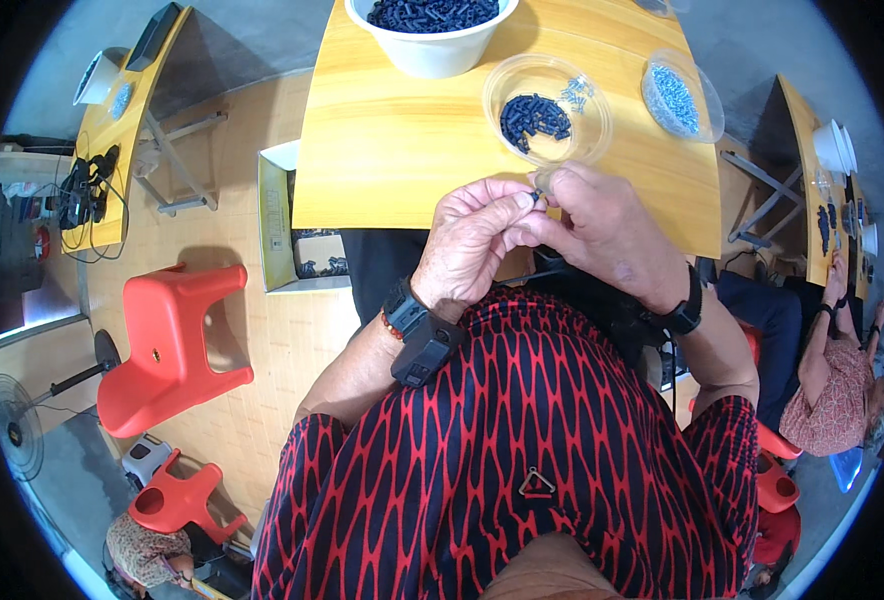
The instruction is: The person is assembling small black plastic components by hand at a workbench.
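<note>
Both my hands meet just above the near edge of the wooden table (392,150). My left hand (472,235) pinches a small black plastic piece (536,198) between thumb and fingertips. My right hand (597,215) is closed at the same piece, its fingertips pressed together; whether it holds a second small part is hidden. Beyond the hands sits a clear round container (520,82) with short black pieces (537,120) and a few small bluish-silver parts (577,95) in it.
A white bowl (432,55) heaped with black pieces stands at the far side. To the right is a clear tub (707,125) of bluish-silver parts. An open carton (280,262) stands left of the table, near a red plastic chair (162,345). Another person (834,385) sits at the right.
</note>
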{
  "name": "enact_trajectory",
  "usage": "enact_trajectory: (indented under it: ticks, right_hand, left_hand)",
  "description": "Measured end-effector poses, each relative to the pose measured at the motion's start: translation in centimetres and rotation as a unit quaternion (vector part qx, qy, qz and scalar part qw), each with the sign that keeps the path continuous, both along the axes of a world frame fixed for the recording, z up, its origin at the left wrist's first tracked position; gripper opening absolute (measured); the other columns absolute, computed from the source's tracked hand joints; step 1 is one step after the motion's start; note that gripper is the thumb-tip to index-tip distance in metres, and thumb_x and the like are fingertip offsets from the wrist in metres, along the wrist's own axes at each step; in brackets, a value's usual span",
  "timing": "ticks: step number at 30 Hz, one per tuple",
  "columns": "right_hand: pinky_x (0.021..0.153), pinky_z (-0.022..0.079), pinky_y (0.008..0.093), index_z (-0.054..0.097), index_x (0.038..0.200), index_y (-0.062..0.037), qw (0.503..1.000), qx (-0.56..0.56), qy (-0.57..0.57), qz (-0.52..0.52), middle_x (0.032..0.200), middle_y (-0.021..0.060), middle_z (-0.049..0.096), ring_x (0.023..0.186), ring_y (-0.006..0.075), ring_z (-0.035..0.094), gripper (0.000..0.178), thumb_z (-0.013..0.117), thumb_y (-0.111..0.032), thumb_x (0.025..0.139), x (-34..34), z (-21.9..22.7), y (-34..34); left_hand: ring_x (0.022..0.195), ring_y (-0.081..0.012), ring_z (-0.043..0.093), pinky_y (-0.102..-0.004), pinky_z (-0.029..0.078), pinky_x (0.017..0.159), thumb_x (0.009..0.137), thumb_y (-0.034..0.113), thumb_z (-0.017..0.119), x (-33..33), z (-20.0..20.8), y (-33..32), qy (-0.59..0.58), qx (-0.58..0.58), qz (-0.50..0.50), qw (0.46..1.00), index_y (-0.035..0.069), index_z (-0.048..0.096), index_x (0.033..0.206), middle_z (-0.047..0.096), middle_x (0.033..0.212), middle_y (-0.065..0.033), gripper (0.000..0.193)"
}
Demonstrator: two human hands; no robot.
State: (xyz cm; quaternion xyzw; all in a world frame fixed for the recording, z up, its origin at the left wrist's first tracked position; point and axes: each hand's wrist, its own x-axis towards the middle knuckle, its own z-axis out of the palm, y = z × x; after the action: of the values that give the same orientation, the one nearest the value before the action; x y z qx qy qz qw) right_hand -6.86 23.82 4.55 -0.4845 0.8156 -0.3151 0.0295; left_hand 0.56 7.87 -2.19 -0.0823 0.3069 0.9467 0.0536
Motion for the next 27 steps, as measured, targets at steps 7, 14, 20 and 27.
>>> enact_trajectory:
  ticks: [7,14,20,27]
  right_hand:
    - [0.062,0.048,0.0428,0.051,0.088,-0.0019,0.997,0.067,0.043,0.013,0.081,0.0162,0.055,0.074,0.0358,0.060,0.023,0.065,-0.020,0.087,0.6,0.5,0.4]
    - [0.066,0.049,0.0416,0.051,0.090,-0.0014,0.996,0.078,0.017,0.039,0.082,0.0161,0.055,0.077,0.0340,0.059,0.021,0.061,-0.020,0.088,0.8,0.0,0.3]
    - [0.065,0.050,0.0406,0.052,0.090,-0.0008,0.995,0.068,0.045,0.060,0.081,0.0145,0.054,0.074,0.0315,0.060,0.018,0.061,-0.016,0.087,0.5,-0.4,0.2]
    - [0.062,0.051,0.0395,0.052,0.090,-0.0004,0.993,0.043,0.082,0.074,0.079,0.0143,0.054,0.070,0.0317,0.060,0.017,0.061,-0.015,0.087,0.7,-0.7,0.1]
  left_hand:
    - [0.076,-0.0180,0.069,-0.0315,0.059,0.071,0.094,0.007,0.058,0.1,-0.5,0.0,-0.019,-0.003,-0.038,0.999,-0.003,0.065,0.098,0.069,0.085,-0.0118,0.013]
    - [0.071,-0.0145,0.066,-0.0275,0.055,0.068,0.093,0.005,0.061,0.6,-0.7,0.3,0.039,-0.106,0.017,0.993,-0.002,0.065,0.093,0.068,0.080,-0.0093,0.008]
    - [0.069,-0.0135,0.064,-0.0262,0.052,0.067,0.093,0.003,0.061,0.8,-0.3,0.7,0.048,-0.184,0.059,0.980,-0.002,0.063,0.090,0.067,0.079,-0.0084,0.007]
    - [0.070,-0.0130,0.064,-0.0247,0.051,0.068,0.093,0.002,0.060,1.0,0.1,0.5,0.051,-0.215,0.072,0.973,-0.002,0.062,0.088,0.067,0.080,-0.0084,0.007]
